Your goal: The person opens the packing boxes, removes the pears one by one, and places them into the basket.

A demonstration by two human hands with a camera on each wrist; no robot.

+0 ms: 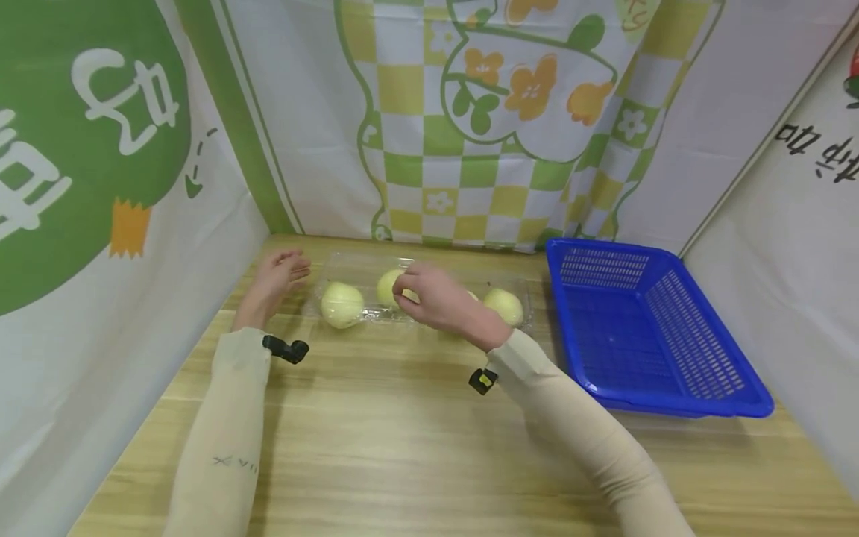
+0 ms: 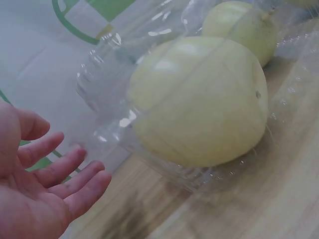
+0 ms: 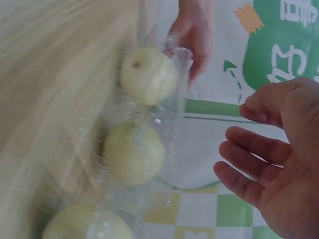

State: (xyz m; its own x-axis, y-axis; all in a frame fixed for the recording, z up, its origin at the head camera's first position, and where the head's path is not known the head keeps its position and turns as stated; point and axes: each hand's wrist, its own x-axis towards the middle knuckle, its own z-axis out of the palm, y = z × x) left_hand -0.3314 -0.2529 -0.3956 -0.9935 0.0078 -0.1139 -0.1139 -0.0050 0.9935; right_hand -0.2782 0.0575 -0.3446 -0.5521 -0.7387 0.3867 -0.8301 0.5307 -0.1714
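Note:
Several round, pale yellow pears (image 1: pixel 342 304) sit in a row in clear plastic packaging (image 1: pixel 376 262) on the table. Off the packaging's left end is my left hand (image 1: pixel 274 280), its fingers loosely extended and holding nothing. The left wrist view shows that hand (image 2: pixel 55 184) apart from the nearest pear (image 2: pixel 199 102), which lies under transparent plastic. My right hand (image 1: pixel 436 297) hovers over the middle of the row, fingers lightly bent, and partly hides a pear behind its wrist. In the right wrist view, the palm of this hand (image 3: pixel 279 159) faces the packaging with nothing in it.
To the right of the pears stands a blue plastic basket (image 1: pixel 614 343) with slotted sides. A printed cloth (image 1: pixel 463 179) hangs along the back edge of the wooden table (image 1: pixel 403 447), and white cloth walls close in both sides.

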